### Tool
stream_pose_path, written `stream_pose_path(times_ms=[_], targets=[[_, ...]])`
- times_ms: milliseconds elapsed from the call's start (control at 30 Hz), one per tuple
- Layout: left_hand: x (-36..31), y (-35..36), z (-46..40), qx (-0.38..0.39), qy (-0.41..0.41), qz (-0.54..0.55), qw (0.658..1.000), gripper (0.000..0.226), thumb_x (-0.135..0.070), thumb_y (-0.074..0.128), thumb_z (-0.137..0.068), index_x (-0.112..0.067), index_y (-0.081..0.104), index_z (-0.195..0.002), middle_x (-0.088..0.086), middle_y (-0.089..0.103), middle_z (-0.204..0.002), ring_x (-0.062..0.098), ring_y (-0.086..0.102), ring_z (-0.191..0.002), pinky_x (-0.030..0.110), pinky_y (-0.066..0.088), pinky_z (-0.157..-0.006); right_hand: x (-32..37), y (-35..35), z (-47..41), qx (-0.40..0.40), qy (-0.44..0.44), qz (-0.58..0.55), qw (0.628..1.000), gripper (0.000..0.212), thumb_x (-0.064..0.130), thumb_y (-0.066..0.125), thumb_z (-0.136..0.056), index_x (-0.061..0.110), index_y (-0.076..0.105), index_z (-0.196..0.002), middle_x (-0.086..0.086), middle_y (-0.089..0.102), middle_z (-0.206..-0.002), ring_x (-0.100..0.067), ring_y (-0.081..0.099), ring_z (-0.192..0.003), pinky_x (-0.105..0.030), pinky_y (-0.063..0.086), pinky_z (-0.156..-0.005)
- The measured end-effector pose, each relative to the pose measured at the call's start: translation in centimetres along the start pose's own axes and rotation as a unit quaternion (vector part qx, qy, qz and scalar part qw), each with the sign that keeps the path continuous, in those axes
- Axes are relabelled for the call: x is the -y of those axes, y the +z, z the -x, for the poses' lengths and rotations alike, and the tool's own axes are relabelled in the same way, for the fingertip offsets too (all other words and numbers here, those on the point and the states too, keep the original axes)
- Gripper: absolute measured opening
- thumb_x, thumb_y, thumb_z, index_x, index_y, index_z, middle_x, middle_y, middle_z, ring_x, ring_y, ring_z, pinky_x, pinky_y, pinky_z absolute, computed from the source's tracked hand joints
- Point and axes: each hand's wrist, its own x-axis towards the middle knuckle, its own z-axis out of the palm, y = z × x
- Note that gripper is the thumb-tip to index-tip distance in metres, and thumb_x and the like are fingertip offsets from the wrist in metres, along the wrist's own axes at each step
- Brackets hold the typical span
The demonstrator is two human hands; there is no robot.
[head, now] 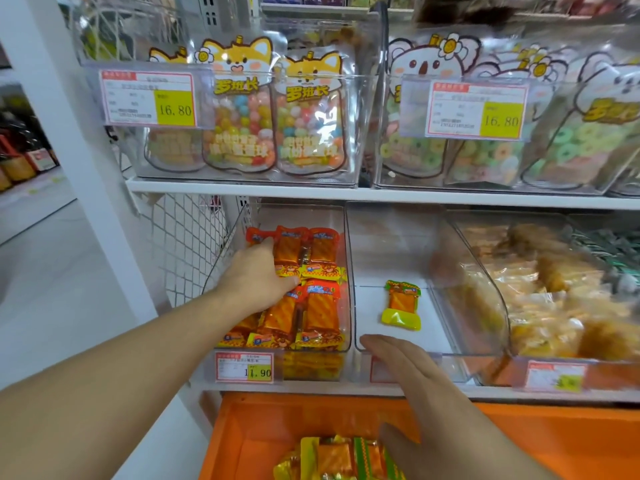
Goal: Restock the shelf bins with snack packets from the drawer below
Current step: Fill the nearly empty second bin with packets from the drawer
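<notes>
Head view, looking down at a shop shelf. Left hand (256,282) reaches into the left clear bin (348,271) on the lower shelf (311,388), palm down, fingers laid flat on the pile of orange snack packets (311,306) that fills it; grip loose, holding nothing that can be seen. Right hand (405,365) hovers at the front lip of the middle clear bin (398,237), fingers straight and together, grip wide, holding nothing. One green-and-yellow snack packet (402,304) lies flat on the floor of that middle bin, alone, well apart from both hands. Right-hand bin (485,271) on the same shelf is full of yellowish-brown packets (554,299), blurred, cannot tell the type. Orange drawer (263,431) stands open just under the shelf, with more green-and-yellow packets (339,459) heaped at its front, partly covered by the right forearm. Price tag reading 11.90 (244,367) clipped on the front of the left bin. Upper shelf carries two big clear bins: left one holds cat-printed pouches of coloured candy balls (273,112), right one holds koala-printed pouches of ring gummies (485,150); each bin has a 16.80 price tag (149,98) on its front. White wire mesh panel (187,244) stands at the left of the lower shelf.
</notes>
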Motion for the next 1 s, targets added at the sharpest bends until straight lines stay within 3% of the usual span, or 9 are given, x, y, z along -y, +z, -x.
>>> stream_pose_path(times_ms=[100, 233, 300, 433, 533, 700, 867, 1000], targets=[[-0.4, -0.7, 1.5, -0.015, 0.011, 0.018, 1.000, 0.071, -0.044, 0.078, -0.088, -0.020, 0.048, -0.147, 0.004, 0.064, -0.135, 0.025, 0.061, -0.120, 0.037, 0.053, -0.098, 1.0, -1.0, 0.4, 0.006, 0.037, -0.018, 0.999, 0.084, 0.026, 0.066, -0.093, 0.067, 0.015, -0.146, 0.054, 0.009, -0.144, 0.029, 0.013, -0.135, 0.001, 0.019, -0.104], [-1.2, -1.6, 5.8, -0.041, 0.044, 0.065, 0.996, 0.073, -0.040, 0.075, -0.090, -0.022, 0.044, -0.153, -0.001, 0.057, -0.147, 0.020, 0.057, -0.130, 0.037, 0.049, -0.107, 1.1, -1.8, 2.0, -0.017, 0.032, -0.019, 0.999, 0.080, 0.020, 0.065, -0.089, 0.048, 0.027, -0.154, 0.038, 0.024, -0.150, 0.021, 0.017, -0.141, 0.002, 0.014, -0.111], [-1.6, -2.0, 8.6, -0.065, 0.075, 0.091, 0.991, 0.065, -0.036, 0.075, -0.089, -0.023, 0.050, -0.148, -0.004, 0.060, -0.141, 0.015, 0.057, -0.128, 0.035, 0.048, -0.106, 1.0, -2.1, 2.9, -0.046, 0.026, 0.010, 0.999, 0.076, 0.017, 0.067, -0.088, 0.038, 0.036, -0.154, 0.027, 0.034, -0.150, 0.012, 0.027, -0.140, 0.004, 0.013, -0.108], [-2.7, -1.2, 15.0, -0.076, 0.092, 0.191, 0.974, 0.041, -0.028, 0.076, -0.086, -0.030, 0.061, -0.124, -0.012, 0.066, -0.114, 0.005, 0.061, -0.100, 0.027, 0.051, -0.084, 0.7, -2.3, 6.3, -0.063, 0.046, 0.014, 0.997, 0.065, 0.013, 0.071, -0.088, 0.024, 0.049, -0.148, 0.014, 0.053, -0.138, 0.007, 0.046, -0.115, 0.000, 0.030, -0.099], [-3.2, 1.3, 20.1, -0.037, 0.091, 0.233, 0.968, 0.036, -0.021, 0.077, -0.086, -0.029, 0.063, -0.118, -0.011, 0.067, -0.108, 0.004, 0.063, -0.093, 0.025, 0.054, -0.079, 0.5, -2.1, 9.4, -0.057, 0.061, 0.008, 0.996, 0.054, 0.013, 0.072, -0.089, 0.019, 0.056, -0.140, 0.008, 0.063, -0.125, -0.005, 0.059, -0.112, -0.021, 0.048, -0.097], [-3.2, 7.0, 27.9, 0.086, 0.075, 0.195, 0.974, 0.038, -0.025, 0.075, -0.090, -0.027, 0.061, -0.125, -0.015, 0.065, -0.113, -0.001, 0.061, -0.100, 0.013, 0.045, -0.077, -0.8, -0.7, 13.3, -0.009, 0.108, 0.023, 0.994, 0.042, 0.013, 0.071, -0.090, 0.020, 0.059, -0.130, 0.009, 0.066, -0.111, -0.008, 0.064, -0.099, -0.021, 0.045, -0.080], [-2.9, 12.0, 31.7, 0.184, 0.059, 0.157, 0.969, 0.039, -0.030, 0.073, -0.093, -0.026, 0.059, -0.129, -0.012, 0.062, -0.116, 0.005, 0.060, -0.106, 0.012, 0.040, -0.075, -3.9, 1.7, 14.8, 0.051, 0.167, 0.065, 0.982, 0.040, 0.013, 0.071, -0.090, 0.016, 0.061, -0.129, 0.002, 0.067, -0.115, -0.021, 0.067, -0.102, -0.035, 0.054, -0.084], [-1.2, 15.5, 31.9, 0.243, 0.025, 0.116, 0.963, 0.049, -0.034, 0.077, -0.090, -0.024, 0.060, -0.134, -0.004, 0.063, -0.128, 0.012, 0.061, -0.115, 0.026, 0.048, -0.090, -7.5, 4.2, 14.6, 0.122, 0.226, 0.092, 0.962, 0.050, 0.013, 0.068, -0.093, 0.016, 0.056, -0.142, -0.004, 0.065, -0.133, -0.028, 0.063, -0.117, -0.035, 0.051, -0.090]])
